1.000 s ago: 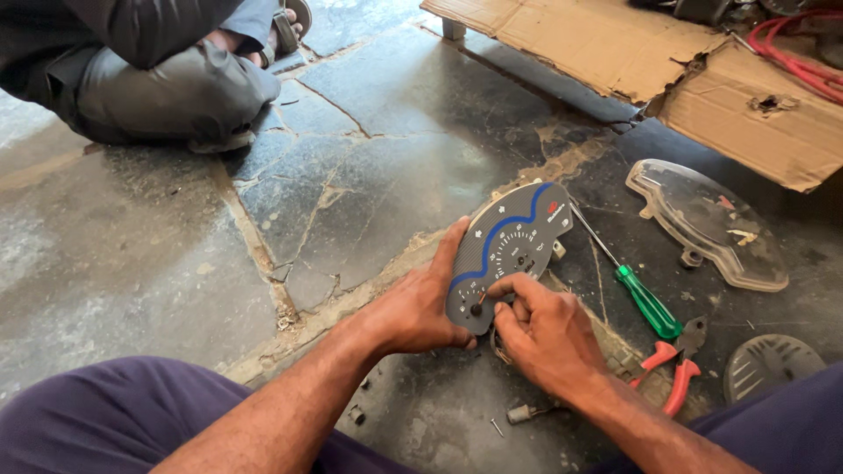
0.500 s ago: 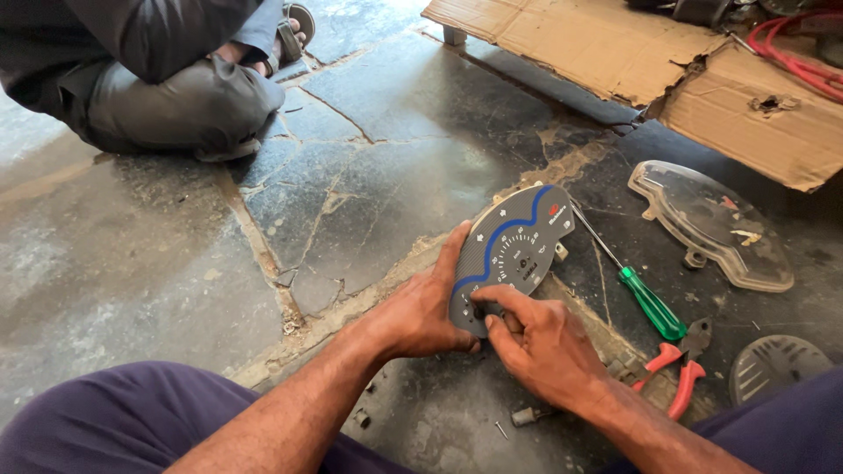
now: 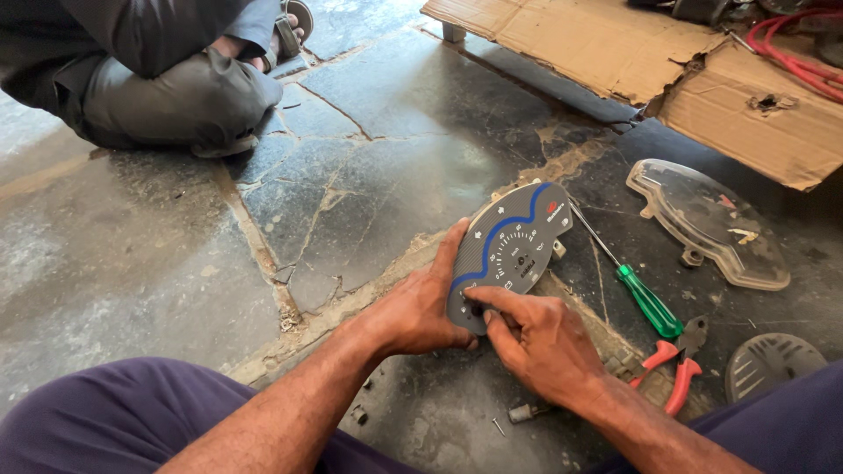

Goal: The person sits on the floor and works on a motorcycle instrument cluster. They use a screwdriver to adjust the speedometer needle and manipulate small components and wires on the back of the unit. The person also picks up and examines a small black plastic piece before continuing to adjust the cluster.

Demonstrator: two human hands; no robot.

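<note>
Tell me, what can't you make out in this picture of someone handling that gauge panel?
- Head view: the gauge panel lower end, covered by the left hand and right hand.
- What the right fingertips pinch: too small.
- Pliers: partly behind the right arm.
- Grey grille: partly hidden by the knee.
- Seated person: cut off by the top edge.

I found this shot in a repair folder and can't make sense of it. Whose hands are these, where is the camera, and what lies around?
The camera sits on a person's head, looking down at their own bare hands. The left hand holds a grey dial panel with a blue curved stripe; the right hand pinches at its lower end. On the cracked stone floor lie a green-handled screwdriver, red-handled pliers and a clear plastic cover. Torn cardboard lies behind. Another person crouches nearby.
</note>
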